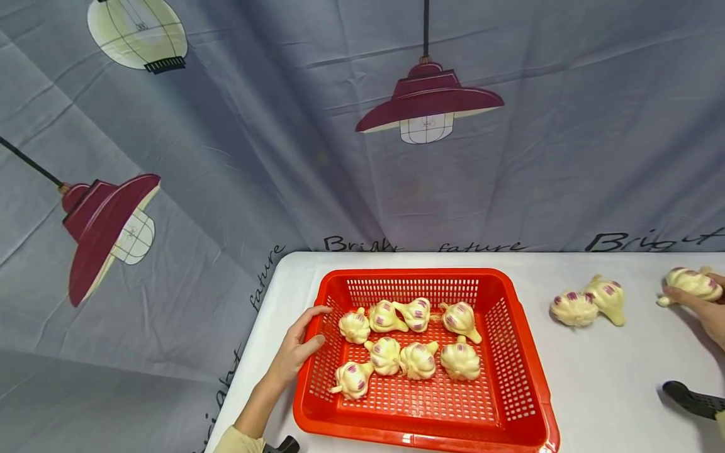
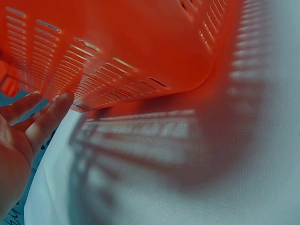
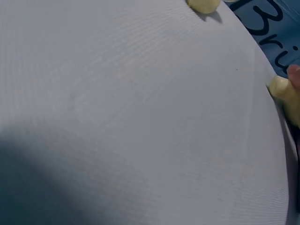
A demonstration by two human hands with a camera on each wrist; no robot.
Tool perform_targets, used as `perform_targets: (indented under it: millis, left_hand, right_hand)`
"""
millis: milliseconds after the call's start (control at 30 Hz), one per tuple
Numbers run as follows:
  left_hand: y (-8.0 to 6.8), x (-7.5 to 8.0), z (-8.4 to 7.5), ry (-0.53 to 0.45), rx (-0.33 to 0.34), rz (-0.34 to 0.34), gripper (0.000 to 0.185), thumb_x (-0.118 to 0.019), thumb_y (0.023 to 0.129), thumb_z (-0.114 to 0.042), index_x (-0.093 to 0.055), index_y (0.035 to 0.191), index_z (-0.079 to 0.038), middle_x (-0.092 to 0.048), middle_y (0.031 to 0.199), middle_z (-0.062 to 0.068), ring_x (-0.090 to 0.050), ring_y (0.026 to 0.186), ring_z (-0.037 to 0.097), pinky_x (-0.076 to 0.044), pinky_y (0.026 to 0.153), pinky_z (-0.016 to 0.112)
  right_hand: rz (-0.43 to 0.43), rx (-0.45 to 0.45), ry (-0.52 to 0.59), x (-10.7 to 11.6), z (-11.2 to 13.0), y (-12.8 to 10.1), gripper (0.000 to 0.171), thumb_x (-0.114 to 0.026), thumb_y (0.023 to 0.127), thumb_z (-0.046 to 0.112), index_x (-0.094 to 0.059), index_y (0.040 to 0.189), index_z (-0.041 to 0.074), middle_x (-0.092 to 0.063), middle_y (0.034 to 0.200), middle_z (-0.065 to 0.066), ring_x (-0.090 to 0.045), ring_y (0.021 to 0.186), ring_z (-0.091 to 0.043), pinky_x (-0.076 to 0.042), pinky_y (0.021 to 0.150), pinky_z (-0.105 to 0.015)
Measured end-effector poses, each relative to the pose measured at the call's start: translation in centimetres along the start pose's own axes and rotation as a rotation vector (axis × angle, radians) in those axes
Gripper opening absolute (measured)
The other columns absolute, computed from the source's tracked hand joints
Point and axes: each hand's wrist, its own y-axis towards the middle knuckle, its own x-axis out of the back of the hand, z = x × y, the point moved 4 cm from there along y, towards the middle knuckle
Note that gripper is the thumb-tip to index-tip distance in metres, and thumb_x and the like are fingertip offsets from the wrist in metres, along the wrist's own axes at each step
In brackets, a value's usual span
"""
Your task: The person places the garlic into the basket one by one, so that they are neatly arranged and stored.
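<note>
A red mesh basket (image 1: 512, 352) on the white table (image 1: 612, 384) holds several cream garlic bulbs with purple streaks (image 1: 419, 360). My left hand (image 1: 308, 327) rests with straight fingers against the basket's left rim; the left wrist view shows the open palm (image 2: 28, 126) beside the basket wall (image 2: 140, 42). At the far right my right hand (image 1: 701, 301) grips one garlic bulb (image 1: 692, 283) that lies on the table. In the right wrist view only an edge of that bulb (image 3: 283, 93) and a fingertip (image 3: 294, 75) show.
Two loose garlic bulbs (image 1: 589, 302) lie on the table between the basket and my right hand; one (image 3: 204, 4) shows in the right wrist view. A black wrist mount (image 1: 693, 399) is at the lower right. A grey lamp-print cloth (image 1: 226, 157) hangs behind.
</note>
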Motion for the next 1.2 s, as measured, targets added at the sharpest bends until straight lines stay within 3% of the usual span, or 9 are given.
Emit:
perform_targets:
  millis: [300, 633, 733, 833, 933, 1100, 1200]
  left_hand:
    - [-0.1, -0.1, -0.2, -0.008, 0.001, 0.018, 0.05, -0.048, 0.094, 0.003, -0.043, 0.144, -0.001, -0.044, 0.136, 0.033, -0.057, 0.107, 0.05, -0.059, 0.078, 0.044]
    - [-0.1, -0.1, 0.1, -0.009, 0.008, 0.01, 0.05, -0.048, 0.094, 0.003, -0.044, 0.143, -0.002, -0.045, 0.135, 0.033, -0.057, 0.107, 0.049, -0.059, 0.079, 0.045]
    - [-0.2, 0.0, 0.1, -0.001, 0.011, 0.002, 0.05, -0.048, 0.093, 0.003, -0.044, 0.143, -0.001, -0.045, 0.136, 0.033, -0.057, 0.108, 0.05, -0.059, 0.079, 0.045]
    - [-0.2, 0.0, 0.1, -0.001, 0.018, -0.007, 0.05, -0.048, 0.093, 0.003, -0.045, 0.142, -0.003, -0.046, 0.136, 0.032, -0.056, 0.108, 0.051, -0.059, 0.079, 0.044]
    - [-0.2, -0.1, 0.0, -0.001, 0.02, -0.004, 0.049, -0.048, 0.094, 0.001, -0.046, 0.143, -0.005, -0.046, 0.136, 0.032, -0.056, 0.108, 0.051, -0.059, 0.079, 0.044]
    - [-0.2, -0.1, 0.0, -0.004, 0.021, -0.001, 0.049, -0.048, 0.094, 0.001, -0.047, 0.143, -0.008, -0.046, 0.136, 0.03, -0.057, 0.108, 0.048, -0.059, 0.079, 0.043]
    - [-0.2, -0.1, -0.1, 0.0, 0.02, -0.003, 0.049, -0.048, 0.094, 0.001, -0.047, 0.143, -0.007, -0.046, 0.136, 0.03, -0.058, 0.107, 0.047, -0.059, 0.079, 0.043]
  right_hand:
    - [0.08, 0.044, 0.103, -0.2, -0.2, -0.1, 0.039, -0.063, 0.082, -0.015, -0.066, 0.077, 0.023, -0.06, 0.071, 0.022, -0.051, 0.063, 0.009, -0.038, 0.06, -0.004]
    - [0.141, 0.102, -0.062, 0.5, -0.7, 1.6, 0.034, -0.069, 0.083, -0.007, -0.059, 0.079, 0.025, -0.052, 0.07, 0.023, -0.044, 0.061, 0.009, -0.034, 0.054, -0.009]
    - [0.19, 0.139, -0.094, 0.1, 1.0, 2.6, 0.032, -0.072, 0.083, -0.004, -0.062, 0.079, 0.026, -0.054, 0.07, 0.024, -0.046, 0.061, 0.009, -0.036, 0.052, -0.01]
    - [0.274, 0.215, -0.02, -0.6, 3.8, 3.2, 0.034, -0.068, 0.082, -0.012, -0.068, 0.078, 0.022, -0.061, 0.069, 0.02, -0.052, 0.06, 0.009, -0.04, 0.052, -0.01]
    - [0.325, 0.236, 0.037, -1.2, 6.6, 3.4, 0.046, -0.067, 0.083, -0.015, -0.073, 0.089, 0.029, -0.068, 0.076, 0.021, -0.059, 0.065, 0.01, -0.045, 0.055, -0.007]
    - [0.365, 0.264, 0.034, -1.9, 11.3, 3.1, 0.056, -0.067, 0.083, -0.018, -0.075, 0.1, 0.035, -0.07, 0.081, 0.02, -0.063, 0.066, 0.008, -0.048, 0.052, -0.01]
    - [0.343, 0.252, 0.019, -2.4, 13.8, 2.2, 0.062, -0.069, 0.085, -0.015, -0.07, 0.108, 0.042, -0.068, 0.087, 0.026, -0.063, 0.069, 0.01, -0.047, 0.054, -0.008]
